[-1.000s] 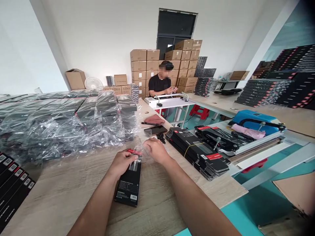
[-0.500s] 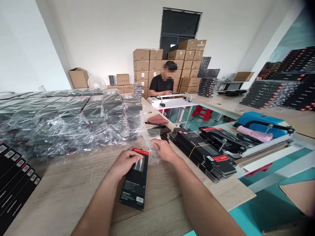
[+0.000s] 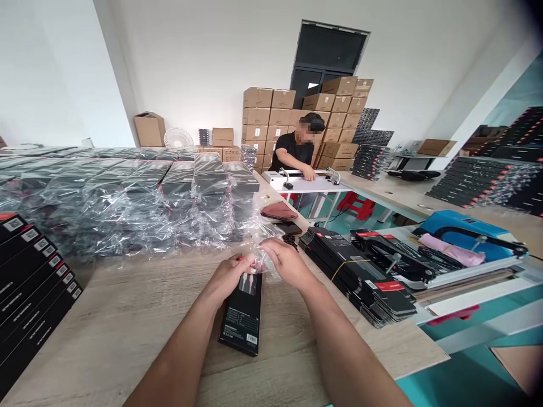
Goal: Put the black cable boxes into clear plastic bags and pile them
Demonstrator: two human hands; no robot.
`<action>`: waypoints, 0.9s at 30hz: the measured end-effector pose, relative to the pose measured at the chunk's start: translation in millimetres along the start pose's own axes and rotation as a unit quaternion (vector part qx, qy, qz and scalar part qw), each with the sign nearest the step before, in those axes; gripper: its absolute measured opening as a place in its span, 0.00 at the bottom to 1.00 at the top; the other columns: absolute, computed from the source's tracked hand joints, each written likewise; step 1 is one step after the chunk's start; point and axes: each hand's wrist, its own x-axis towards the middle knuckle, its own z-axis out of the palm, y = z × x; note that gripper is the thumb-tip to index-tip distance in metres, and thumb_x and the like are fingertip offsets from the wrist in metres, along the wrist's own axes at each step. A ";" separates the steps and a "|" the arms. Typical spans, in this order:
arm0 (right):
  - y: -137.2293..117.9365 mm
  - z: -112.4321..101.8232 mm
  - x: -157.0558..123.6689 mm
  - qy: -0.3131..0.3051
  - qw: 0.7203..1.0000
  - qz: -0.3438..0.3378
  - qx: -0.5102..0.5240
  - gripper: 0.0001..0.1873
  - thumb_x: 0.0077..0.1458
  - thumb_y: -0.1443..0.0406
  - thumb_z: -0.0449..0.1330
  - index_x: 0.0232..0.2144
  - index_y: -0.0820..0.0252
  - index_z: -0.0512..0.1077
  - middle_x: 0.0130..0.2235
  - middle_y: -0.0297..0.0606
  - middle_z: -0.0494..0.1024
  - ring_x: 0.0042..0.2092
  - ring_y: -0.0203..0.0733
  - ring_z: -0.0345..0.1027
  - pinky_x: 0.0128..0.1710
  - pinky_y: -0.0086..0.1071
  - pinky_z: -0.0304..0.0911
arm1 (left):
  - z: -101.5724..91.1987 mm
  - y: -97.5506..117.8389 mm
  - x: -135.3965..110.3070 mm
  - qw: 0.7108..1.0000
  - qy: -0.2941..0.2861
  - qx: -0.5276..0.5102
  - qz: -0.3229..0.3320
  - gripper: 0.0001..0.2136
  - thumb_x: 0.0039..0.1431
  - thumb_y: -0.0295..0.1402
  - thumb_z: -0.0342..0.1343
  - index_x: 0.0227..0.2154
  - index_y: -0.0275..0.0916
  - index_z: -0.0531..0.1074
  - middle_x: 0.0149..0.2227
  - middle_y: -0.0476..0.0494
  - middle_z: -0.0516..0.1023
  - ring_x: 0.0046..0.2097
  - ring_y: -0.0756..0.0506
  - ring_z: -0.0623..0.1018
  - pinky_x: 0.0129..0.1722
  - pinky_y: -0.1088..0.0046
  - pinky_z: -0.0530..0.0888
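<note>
A slim black retail box [image 3: 242,314] with a red top edge lies on the wooden table [image 3: 127,316] in front of me. My left hand [image 3: 231,274] grips the box's far end with curled fingers. My right hand [image 3: 285,259] is closed in a pinch on a clear plastic bag [image 3: 266,261] at that same end of the box. The two hands almost touch.
Piles of bagged black boxes [image 3: 127,192] fill the table's left and far side. A row of black boxes [image 3: 29,277] lies at the left edge. A banded stack of flat black boxes [image 3: 360,271] and a sealing machine [image 3: 445,254] stand right. A seated person [image 3: 297,150] works ahead; cartons [image 3: 271,113] behind.
My hands have come together at the box's far end, and the right hand now pinches the clear bag there. The view has shifted left and slightly down.
</note>
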 end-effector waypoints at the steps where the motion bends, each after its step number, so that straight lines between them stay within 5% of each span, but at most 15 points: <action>1: -1.4 3.9 0.2 -0.027 1.000 -0.010 -0.010 0.18 0.64 0.58 0.44 0.35 0.56 0.72 0.37 0.38 0.74 0.40 0.42 0.66 0.43 0.35 0.61 | 0.5 -2.4 0.6 1.000 -0.003 0.003 0.003 0.20 0.51 0.50 0.56 0.24 0.36 0.78 0.35 0.41 0.80 0.37 0.43 0.75 0.37 0.71 0.68; 4: -2.6 11.9 1.0 -0.058 0.998 -0.028 -0.029 0.18 0.64 0.60 0.44 0.33 0.56 0.72 0.35 0.38 0.74 0.39 0.42 0.66 0.42 0.35 0.60 | 1.7 -12.3 3.8 0.999 0.011 0.022 -0.028 0.13 0.45 0.42 0.61 0.23 0.35 0.77 0.27 0.45 0.77 0.28 0.47 0.72 0.30 0.73 0.66; 10: -10.6 4.9 -1.6 0.051 0.998 0.026 -0.027 0.11 0.57 0.57 0.56 0.35 0.58 0.72 0.38 0.40 0.74 0.40 0.43 0.67 0.41 0.34 0.61 | 2.3 -23.0 9.4 0.998 0.056 -0.012 -0.033 0.15 0.46 0.44 0.60 0.24 0.34 0.77 0.22 0.48 0.74 0.24 0.50 0.68 0.26 0.75 0.63; 13: -20.4 0.0 -3.3 -0.045 0.998 0.028 -0.036 0.09 0.50 0.58 0.64 0.30 0.57 0.73 0.32 0.35 0.74 0.34 0.39 0.67 0.34 0.29 0.59 | 2.1 -24.9 11.1 0.996 0.077 -0.021 -0.031 0.16 0.46 0.45 0.60 0.24 0.34 0.77 0.25 0.46 0.76 0.26 0.50 0.71 0.27 0.75 0.64; 17: -31.1 -4.6 1.1 -0.128 0.984 0.049 -0.114 0.03 0.52 0.67 0.60 0.26 0.56 0.73 0.29 0.33 0.75 0.30 0.36 0.66 0.31 0.27 0.56 | 2.3 -26.2 11.8 0.995 0.090 -0.041 -0.032 0.17 0.45 0.46 0.60 0.24 0.34 0.77 0.24 0.47 0.76 0.25 0.50 0.70 0.27 0.75 0.64; 22: -36.7 5.8 2.7 -0.063 0.970 0.056 -0.230 0.04 0.51 0.69 0.58 0.30 0.56 0.72 0.33 0.36 0.75 0.34 0.40 0.67 0.31 0.28 0.54 | 3.0 -26.2 11.2 0.994 0.090 -0.054 -0.010 0.16 0.44 0.45 0.62 0.25 0.33 0.77 0.23 0.48 0.75 0.24 0.51 0.69 0.25 0.76 0.62; 27: -24.8 28.2 -11.5 0.035 0.982 0.051 -0.178 0.07 0.54 0.70 0.53 0.32 0.58 0.71 0.33 0.37 0.74 0.34 0.40 0.67 0.35 0.30 0.58 | 2.7 -28.0 12.2 0.996 0.082 -0.016 -0.015 0.06 0.41 0.32 0.63 0.24 0.35 0.77 0.24 0.48 0.77 0.26 0.50 0.73 0.27 0.75 0.67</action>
